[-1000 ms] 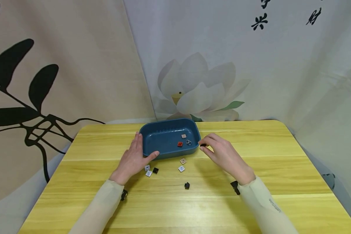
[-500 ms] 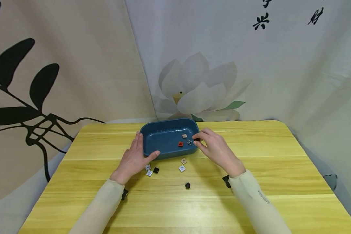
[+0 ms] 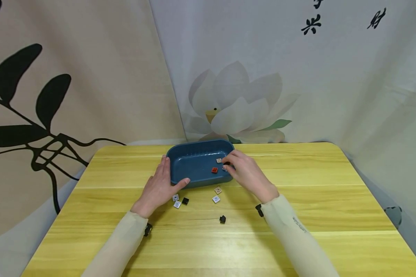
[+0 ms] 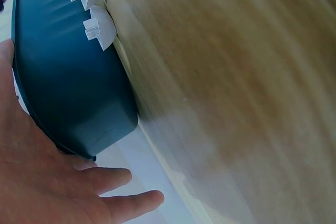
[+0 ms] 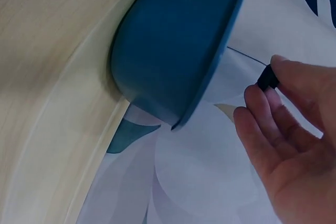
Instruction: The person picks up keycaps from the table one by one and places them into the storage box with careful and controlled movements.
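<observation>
My left hand (image 3: 158, 188) rests on the left end of the blue rectangular dish (image 3: 190, 166), fingers straight along its side and thumb at the front rim. Between thumb and fingertips, my right hand (image 3: 248, 172) pinches a small black square piece (image 5: 268, 78) over the right part of the dish. In the head view the fingers partly cover that piece. Inside the dish lie a red piece (image 3: 214, 170) and a pale piece (image 3: 218, 161); a grey one close to them is mostly hidden behind the right fingertips.
On the wooden table (image 3: 298, 246), in front of the dish, lie two white pieces (image 3: 177, 204) with a black piece (image 3: 185, 201). Farther right are a beige piece (image 3: 218, 190), another white piece (image 3: 216, 199) and a nearer black piece (image 3: 222, 219). A printed curtain (image 3: 124, 77) hangs behind.
My right hand has moved left from beside the dish's right rim to over its inside, carrying the black piece. The left hand has stayed at the dish.
</observation>
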`<state>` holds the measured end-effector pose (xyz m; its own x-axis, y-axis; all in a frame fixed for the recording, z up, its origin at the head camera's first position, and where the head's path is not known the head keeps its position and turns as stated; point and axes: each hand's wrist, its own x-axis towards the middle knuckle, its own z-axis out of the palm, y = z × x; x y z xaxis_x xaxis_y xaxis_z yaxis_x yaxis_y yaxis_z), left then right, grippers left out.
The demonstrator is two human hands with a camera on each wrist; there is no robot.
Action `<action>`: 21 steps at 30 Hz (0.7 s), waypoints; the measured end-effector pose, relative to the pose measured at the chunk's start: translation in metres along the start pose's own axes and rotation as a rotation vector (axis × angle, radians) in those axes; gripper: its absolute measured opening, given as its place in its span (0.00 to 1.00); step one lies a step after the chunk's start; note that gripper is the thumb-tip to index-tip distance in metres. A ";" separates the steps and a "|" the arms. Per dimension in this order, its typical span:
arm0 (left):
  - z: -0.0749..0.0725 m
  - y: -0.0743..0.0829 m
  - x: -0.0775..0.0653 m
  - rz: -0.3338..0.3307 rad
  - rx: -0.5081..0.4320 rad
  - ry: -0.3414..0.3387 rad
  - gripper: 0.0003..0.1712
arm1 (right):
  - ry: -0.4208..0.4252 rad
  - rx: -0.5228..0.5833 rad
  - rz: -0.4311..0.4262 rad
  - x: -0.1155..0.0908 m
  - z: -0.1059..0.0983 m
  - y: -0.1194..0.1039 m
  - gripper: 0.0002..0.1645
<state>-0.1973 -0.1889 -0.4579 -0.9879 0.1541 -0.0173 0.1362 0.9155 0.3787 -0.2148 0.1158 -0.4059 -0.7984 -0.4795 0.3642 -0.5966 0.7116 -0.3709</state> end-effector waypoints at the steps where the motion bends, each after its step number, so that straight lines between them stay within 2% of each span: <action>1: 0.000 0.000 0.000 0.000 0.002 0.001 0.70 | -0.006 -0.006 0.004 0.001 0.002 0.000 0.10; 12: 0.000 0.000 0.000 -0.004 -0.006 -0.004 0.71 | -0.120 -0.090 0.024 0.011 0.016 0.002 0.12; 21: 0.001 0.000 0.000 -0.005 0.000 -0.002 0.71 | -0.135 -0.114 0.000 0.014 0.028 0.008 0.11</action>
<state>-0.1978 -0.1889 -0.4588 -0.9884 0.1507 -0.0208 0.1317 0.9160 0.3789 -0.2334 0.1003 -0.4273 -0.8067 -0.5387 0.2430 -0.5896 0.7616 -0.2688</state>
